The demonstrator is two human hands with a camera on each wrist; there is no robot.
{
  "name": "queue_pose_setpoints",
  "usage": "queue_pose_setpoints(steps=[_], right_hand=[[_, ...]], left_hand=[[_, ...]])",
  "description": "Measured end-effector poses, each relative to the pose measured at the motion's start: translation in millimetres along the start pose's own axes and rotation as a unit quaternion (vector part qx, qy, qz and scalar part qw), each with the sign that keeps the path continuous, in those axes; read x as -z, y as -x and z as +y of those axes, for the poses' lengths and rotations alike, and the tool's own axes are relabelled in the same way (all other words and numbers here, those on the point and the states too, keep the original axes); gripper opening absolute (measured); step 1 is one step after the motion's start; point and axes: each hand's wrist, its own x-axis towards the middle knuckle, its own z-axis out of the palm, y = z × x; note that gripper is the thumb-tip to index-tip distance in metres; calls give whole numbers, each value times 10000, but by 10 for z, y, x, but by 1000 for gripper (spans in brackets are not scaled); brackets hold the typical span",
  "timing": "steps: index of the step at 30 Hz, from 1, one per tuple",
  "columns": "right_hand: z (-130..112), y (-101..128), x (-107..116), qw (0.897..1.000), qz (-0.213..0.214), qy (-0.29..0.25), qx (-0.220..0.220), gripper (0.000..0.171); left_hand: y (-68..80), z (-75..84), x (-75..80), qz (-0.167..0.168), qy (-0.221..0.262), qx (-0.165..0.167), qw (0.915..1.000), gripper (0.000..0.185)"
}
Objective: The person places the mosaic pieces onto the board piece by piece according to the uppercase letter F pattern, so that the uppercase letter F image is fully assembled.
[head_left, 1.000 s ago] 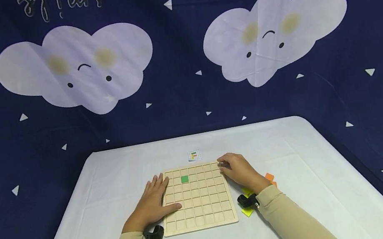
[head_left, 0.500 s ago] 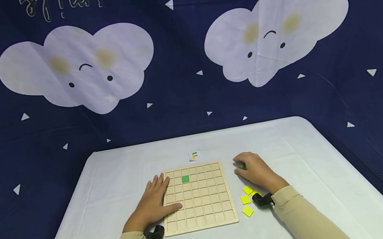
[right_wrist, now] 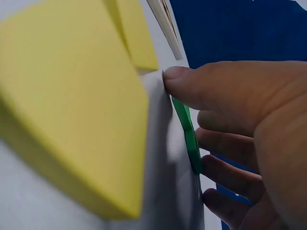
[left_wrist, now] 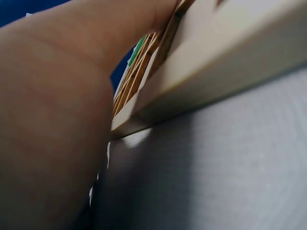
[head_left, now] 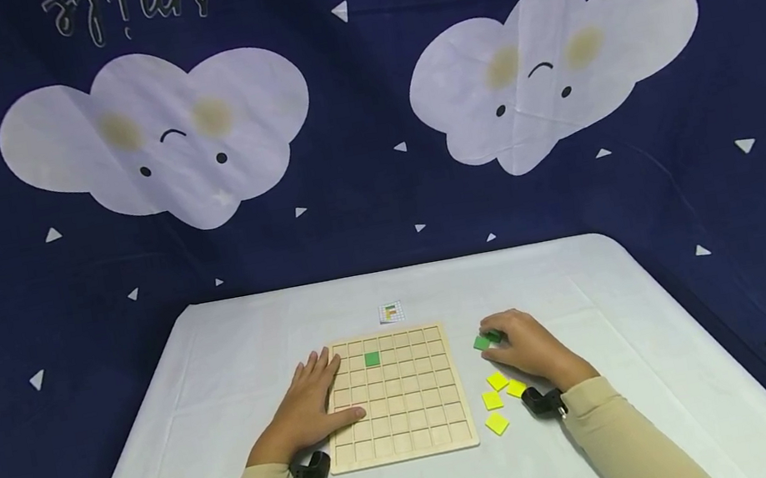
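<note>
Currently the right hand (head_left: 534, 349) rests on the white tablecloth (head_left: 225, 384) to the right of the square wooden grid board (head_left: 397, 395), well clear of its edge, and pinches a small flat green square tile (head_left: 481, 342) between thumb and curled fingertips; the right wrist view shows the thumb tip on one side of the thin green tile (right_wrist: 188, 136) and the fingers (right_wrist: 225, 148) on the other, with the tile's edge at the cloth. Whether the tile is lifted or still touching the cloth cannot be told. Just near this hand, toward the person, lie four loose yellow square tiles (head_left: 493, 401), which fill the foreground of the right wrist view (right_wrist: 72, 110). The left hand (head_left: 308, 408) lies flat with straight fingers on the left edge of the board, thumb stretched across the grid cells, holding nothing; the left wrist view shows the palm (left_wrist: 53, 124) pressed against the board's pale rim (left_wrist: 216, 62). One green tile sits in a cell (head_left: 372, 358) of the second row from the far edge. A small printed pattern card (head_left: 391, 312) lies just beyond the board's far edge.
</note>
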Motion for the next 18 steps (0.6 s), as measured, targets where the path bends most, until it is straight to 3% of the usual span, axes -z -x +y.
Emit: queue_pose_setpoints(steps=[8, 18], right_hand=[[10, 48, 15, 9999, 16, -16, 122, 29], [5, 48, -7, 9991, 193, -115, 354, 28]], left_hand=[[-15, -11, -12, 12, 24, -7, 10000, 114], [2, 20, 16, 27, 21, -11, 10000, 114]])
